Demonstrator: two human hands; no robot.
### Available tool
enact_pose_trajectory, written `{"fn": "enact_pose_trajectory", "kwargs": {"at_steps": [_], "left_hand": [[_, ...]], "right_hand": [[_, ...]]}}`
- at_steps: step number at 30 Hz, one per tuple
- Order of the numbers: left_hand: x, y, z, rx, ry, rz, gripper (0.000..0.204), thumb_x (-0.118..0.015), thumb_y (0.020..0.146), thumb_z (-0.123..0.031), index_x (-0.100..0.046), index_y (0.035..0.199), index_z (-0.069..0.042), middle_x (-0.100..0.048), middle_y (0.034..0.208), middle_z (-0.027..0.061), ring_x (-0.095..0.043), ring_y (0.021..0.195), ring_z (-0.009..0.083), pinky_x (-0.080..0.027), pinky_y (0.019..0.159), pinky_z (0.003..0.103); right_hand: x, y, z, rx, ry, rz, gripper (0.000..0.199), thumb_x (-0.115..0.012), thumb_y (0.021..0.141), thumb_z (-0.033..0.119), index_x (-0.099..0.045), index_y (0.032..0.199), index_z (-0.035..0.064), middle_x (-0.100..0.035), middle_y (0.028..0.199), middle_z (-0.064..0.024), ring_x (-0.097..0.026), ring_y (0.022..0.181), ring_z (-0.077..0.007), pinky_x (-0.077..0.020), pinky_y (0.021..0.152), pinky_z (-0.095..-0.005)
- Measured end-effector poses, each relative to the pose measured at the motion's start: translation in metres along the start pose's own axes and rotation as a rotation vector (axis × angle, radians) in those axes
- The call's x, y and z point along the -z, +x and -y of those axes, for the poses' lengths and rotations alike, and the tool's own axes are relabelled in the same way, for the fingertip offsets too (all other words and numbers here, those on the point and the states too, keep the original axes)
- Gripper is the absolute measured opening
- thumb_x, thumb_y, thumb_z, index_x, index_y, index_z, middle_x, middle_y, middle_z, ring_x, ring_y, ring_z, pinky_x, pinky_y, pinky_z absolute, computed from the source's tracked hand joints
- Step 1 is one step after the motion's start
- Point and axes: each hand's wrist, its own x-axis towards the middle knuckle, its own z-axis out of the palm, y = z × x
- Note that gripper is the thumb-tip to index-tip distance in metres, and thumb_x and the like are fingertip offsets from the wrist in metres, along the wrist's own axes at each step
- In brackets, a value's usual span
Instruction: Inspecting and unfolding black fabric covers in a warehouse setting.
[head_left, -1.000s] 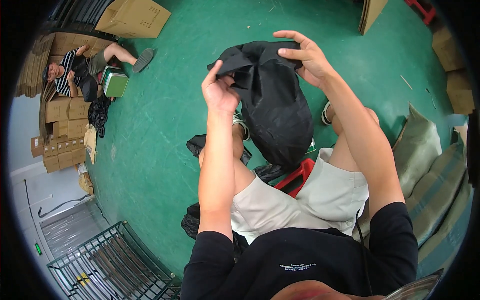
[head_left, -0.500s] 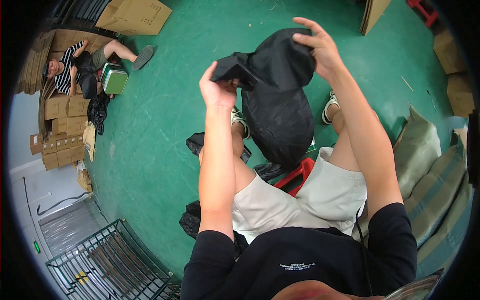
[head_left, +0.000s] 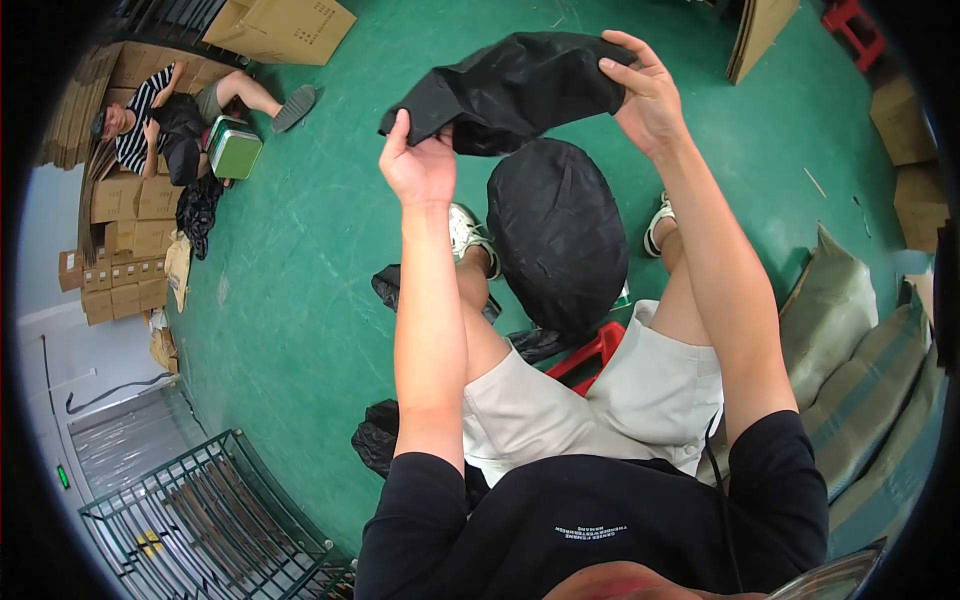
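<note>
A black fabric cover (head_left: 515,90) is stretched between both hands, above and in front of my knees. My left hand (head_left: 422,168) pinches its left end, thumb on top. At the other end my right hand (head_left: 645,95) grips the edge between thumb and fingers. Just below the cover, between my legs, stands a rounded form wrapped in black fabric (head_left: 558,235); a visible strip of floor separates the two on the left. What lies under the wrapping is hidden. Part of a red plastic stool (head_left: 592,362) shows between my thighs.
Black plastic bags (head_left: 378,438) lie left of my legs. Stuffed woven sacks (head_left: 830,310) lean at the right. A co-worker (head_left: 150,125) in a striped shirt sits far left, beside a green-and-white tin (head_left: 236,150) and stacked cartons (head_left: 135,255). A metal rack (head_left: 215,520) stands lower left.
The cover has lifted away from the rounded form and spread wider. My left hand has moved slightly left, and the right hand a little right.
</note>
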Motion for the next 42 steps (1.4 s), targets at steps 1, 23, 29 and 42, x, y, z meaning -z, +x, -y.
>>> {"fn": "enact_pose_trajectory", "kwargs": {"at_steps": [1,23,29,42], "left_hand": [[0.0,-0.001,-0.003,-0.094,0.005,0.076,0.026,-0.056,0.091,-0.022,-0.06,0.111,-0.005,-0.063,0.118,0.0091,-0.055,0.111,0.0254,-0.037,0.099,0.041],[0.211,-0.152,0.172,0.518,0.872,-0.65,0.072,-0.073,0.083,-0.038,-0.046,0.132,0.008,-0.059,0.12,0.0159,-0.057,0.101,0.0256,-0.047,0.076,0.04],[0.198,-0.169,0.151,0.441,0.759,-0.531,0.074,-0.078,0.077,-0.036,-0.047,0.132,0.0,-0.057,0.121,0.0089,-0.056,0.098,0.0205,-0.044,0.074,0.034],[0.172,-0.19,0.161,0.183,0.844,-0.437,0.028,-0.067,0.09,-0.026,-0.058,0.074,-0.006,-0.052,0.06,0.0001,-0.044,0.046,0.0111,-0.035,0.044,0.029]], "right_hand": [[0.003,0.002,-0.003,-0.002,-0.001,0.001,0.035,-0.06,0.085,-0.009,-0.059,0.118,0.0003,-0.065,0.104,-0.0104,-0.065,0.094,-0.0182,-0.0532,0.086,-0.0339],[0.189,-0.208,-0.166,-0.611,-1.154,-0.803,0.04,-0.058,0.078,0.005,-0.049,0.117,-0.0011,-0.06,0.114,-0.0238,-0.059,0.109,-0.0343,-0.0442,0.095,-0.0395],[0.149,-0.196,-0.131,-0.93,-0.581,-0.514,0.052,-0.073,0.076,0.016,-0.055,0.119,-0.0058,-0.063,0.114,-0.0124,-0.057,0.11,-0.0259,-0.0444,0.091,-0.0449],[0.167,-0.223,-0.113,-0.529,-0.785,-0.289,0.047,-0.065,0.085,0.011,-0.046,0.123,-0.0095,-0.063,0.103,-0.0185,-0.066,0.07,-0.0267,-0.0524,0.054,-0.0359]]}}
